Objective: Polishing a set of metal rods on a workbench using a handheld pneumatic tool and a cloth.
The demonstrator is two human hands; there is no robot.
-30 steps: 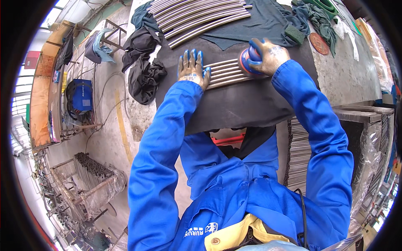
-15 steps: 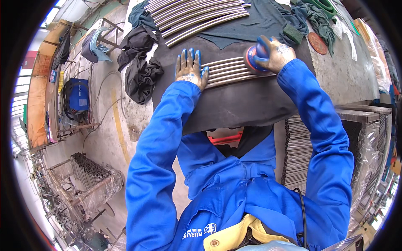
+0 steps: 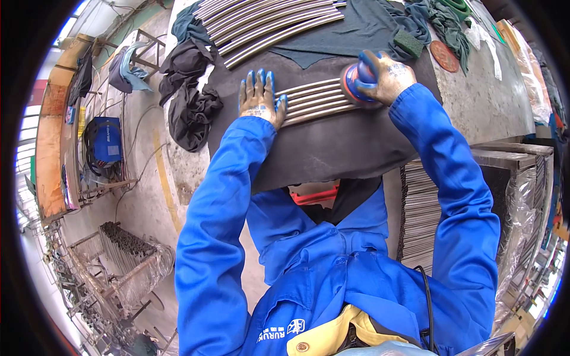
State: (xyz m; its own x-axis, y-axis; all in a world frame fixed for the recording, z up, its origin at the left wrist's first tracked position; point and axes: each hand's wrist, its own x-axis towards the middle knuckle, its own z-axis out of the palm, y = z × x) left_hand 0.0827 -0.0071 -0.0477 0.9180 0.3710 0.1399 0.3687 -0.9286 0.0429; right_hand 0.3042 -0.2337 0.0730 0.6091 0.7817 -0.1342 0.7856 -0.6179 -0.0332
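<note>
Since the earlier frames, the right hand (image 3: 389,76) with its round sanding tool (image 3: 352,83) is sitting a little further left along the row of metal rods (image 3: 312,99), while the left hand (image 3: 259,98) is staying pressed on the rods' left end.

The left hand is lying flat and open, gloved fingers spread, palm down over the left ends of the rods. The right hand is curling closed around the sanding tool, gripping it from above, and the tool's disc is touching the right ends of the same rods. Both hands are wearing blue-coated gloves, and blue sleeves are running down from them toward the lower edge of the view.

The rods are lying side by side on a black mat (image 3: 332,142) that is covering the tabletop (image 3: 493,101). Beyond the rods, further from the person, a larger bundle of curved metal rods (image 3: 267,24) is resting on a dark green cloth (image 3: 368,26). To the right of the rods, a round brown sanding disc (image 3: 443,55) is lying on the bare grey tabletop. To the left of the rods, dark rags (image 3: 187,89) are hanging over the tabletop's edge. Below and to the right of the rods, a stack of metal strips (image 3: 418,219) is standing beside the person's right arm
</note>
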